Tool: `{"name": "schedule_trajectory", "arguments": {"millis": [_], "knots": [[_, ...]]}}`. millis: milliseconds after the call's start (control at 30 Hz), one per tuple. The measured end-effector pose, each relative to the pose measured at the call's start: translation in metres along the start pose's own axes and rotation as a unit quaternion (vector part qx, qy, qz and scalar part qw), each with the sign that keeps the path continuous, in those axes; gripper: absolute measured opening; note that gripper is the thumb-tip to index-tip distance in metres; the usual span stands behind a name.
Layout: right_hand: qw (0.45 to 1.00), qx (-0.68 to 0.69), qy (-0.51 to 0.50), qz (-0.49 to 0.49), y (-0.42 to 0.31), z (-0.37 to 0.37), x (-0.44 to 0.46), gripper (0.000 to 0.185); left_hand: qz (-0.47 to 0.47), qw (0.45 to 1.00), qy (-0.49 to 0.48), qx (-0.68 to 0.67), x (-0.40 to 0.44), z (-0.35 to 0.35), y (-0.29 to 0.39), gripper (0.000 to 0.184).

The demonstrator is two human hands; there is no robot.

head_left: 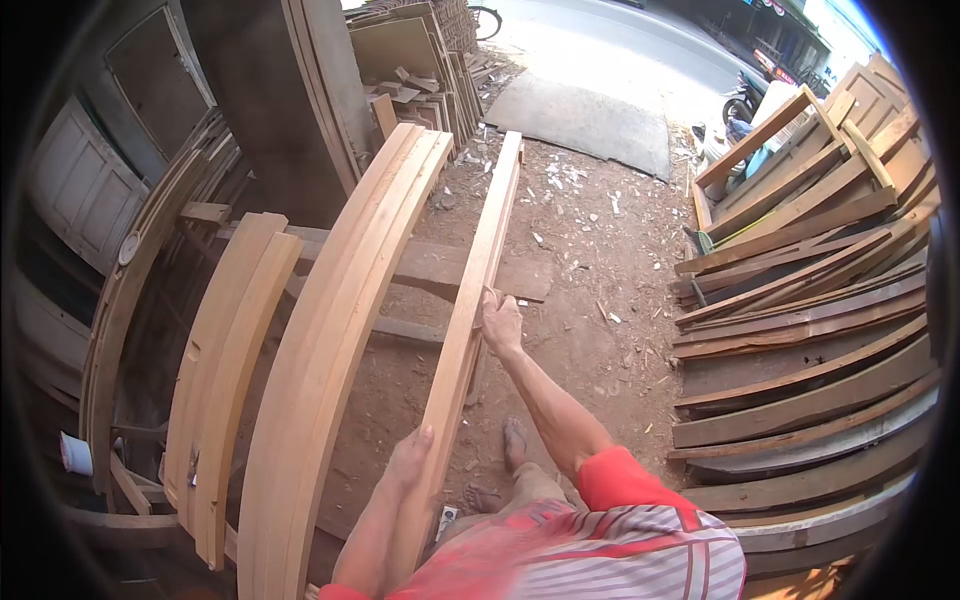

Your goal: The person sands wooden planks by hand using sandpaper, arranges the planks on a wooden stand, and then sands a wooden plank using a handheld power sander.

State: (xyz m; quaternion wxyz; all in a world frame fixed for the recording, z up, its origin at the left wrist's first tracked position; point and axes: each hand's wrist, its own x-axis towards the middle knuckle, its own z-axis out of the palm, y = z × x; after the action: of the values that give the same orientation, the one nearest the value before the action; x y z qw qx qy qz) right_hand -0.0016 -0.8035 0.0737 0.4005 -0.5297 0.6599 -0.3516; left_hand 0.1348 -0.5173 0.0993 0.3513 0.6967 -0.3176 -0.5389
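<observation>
A long, pale wooden beam [462, 330] runs away from my body toward the street. My right hand [502, 322] grips its right side near the middle, with the fingers partly hidden behind the edge. Closer to my body, my left hand [405, 458] holds the beam's left side, the thumb showing on the upper face. To the left lie several long planed boards [345, 310] side by side, apart from the held beam. A shorter pair of boards [235, 340] rests farther left; one has notches cut in its edge.
Rough wooden supports [420, 265] stand low under the boards. Many stacked planks [800, 390] and a wooden frame [760, 140] fill the right side. Wood chips litter the dirt floor [590, 290]. A grey sheet [580, 118] lies toward the road; panels [405, 50] lean at the back left.
</observation>
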Motion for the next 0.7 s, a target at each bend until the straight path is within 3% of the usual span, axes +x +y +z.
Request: {"name": "schedule_trajectory", "arguments": {"millis": [167,233,300,433,567,633,700], "knots": [[0.994,0.050,-0.087,0.044,0.043,-0.005,-0.126,0.056,-0.035,0.999,-0.015,-0.028,-0.006,-0.001,-0.012,0.068],[0.995,0.051,-0.085,0.015,0.026,-0.008,-0.103,0.054,-0.044,0.998,-0.030,-0.041,0.001,-0.002,-0.008,0.070],[0.998,0.052,-0.028,-0.013,0.020,0.007,-0.028,0.055,0.008,0.999,-0.021,-0.030,-0.001,0.000,0.001,0.076],[0.999,0.036,-0.022,0.015,-0.014,0.007,0.086,0.058,-0.050,0.998,-0.036,-0.018,-0.001,-0.002,0.017,0.076],[0.997,0.042,-0.069,0.021,0.009,-0.003,0.019,0.054,-0.066,0.997,-0.037,-0.006,0.004,-0.004,0.021,0.077],[0.996,0.070,-0.040,-0.038,0.017,-0.001,-0.004,0.053,-0.068,0.997,-0.029,0.002,0.001,-0.001,0.021,0.079],[0.997,0.066,-0.048,-0.011,0.010,0.004,0.045,0.053,-0.054,0.998,-0.015,-0.028,-0.002,0.001,0.017,0.081]]}}
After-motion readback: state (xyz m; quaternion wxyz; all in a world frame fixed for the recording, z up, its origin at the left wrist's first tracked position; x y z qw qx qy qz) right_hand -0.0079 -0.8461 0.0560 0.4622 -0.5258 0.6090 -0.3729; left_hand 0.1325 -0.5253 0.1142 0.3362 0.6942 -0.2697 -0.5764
